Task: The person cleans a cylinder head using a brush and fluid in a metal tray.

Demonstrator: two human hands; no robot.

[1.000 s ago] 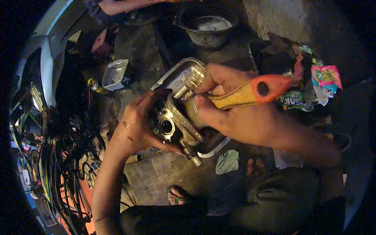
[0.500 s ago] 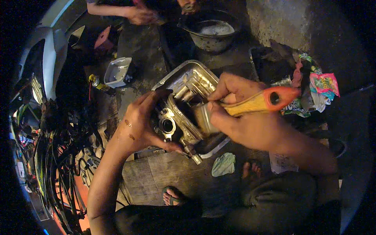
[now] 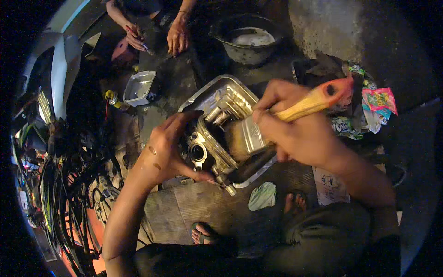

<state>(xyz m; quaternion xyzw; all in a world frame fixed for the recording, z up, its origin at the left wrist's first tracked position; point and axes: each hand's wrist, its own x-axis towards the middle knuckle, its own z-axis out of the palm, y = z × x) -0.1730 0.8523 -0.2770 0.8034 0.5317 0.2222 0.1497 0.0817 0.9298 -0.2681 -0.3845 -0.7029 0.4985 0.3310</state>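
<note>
My left hand (image 3: 161, 150) grips a metal engine part (image 3: 217, 150) from its left side, thumb below and fingers over the top. A round flanged opening on the part faces left, and a short fitting sticks out at its lower end. My right hand (image 3: 295, 127) is closed round a paintbrush with a yellow and red wooden handle (image 3: 307, 105). Its wide bristles (image 3: 237, 138) lie against or just beside the part's right face; contact is hard to make out. Beneath both hands is a metal tray (image 3: 264, 177) with further shiny metal parts (image 3: 230, 106) in it.
A dark basin (image 3: 244, 54) with pale liquid stands at the back. Another person's hands (image 3: 177, 38) are at the upper left, one holding a thin item. Nearby are a small clear tub (image 3: 138, 87) and a spray can (image 3: 117, 101). Wrappers (image 3: 379, 102) lie right, motorcycle cables (image 3: 50, 184) left.
The brush has drawn back slightly, showing more of its ferrule and bristles. My left hand holds the part nearly in place. The other person's hands have come further into view.
</note>
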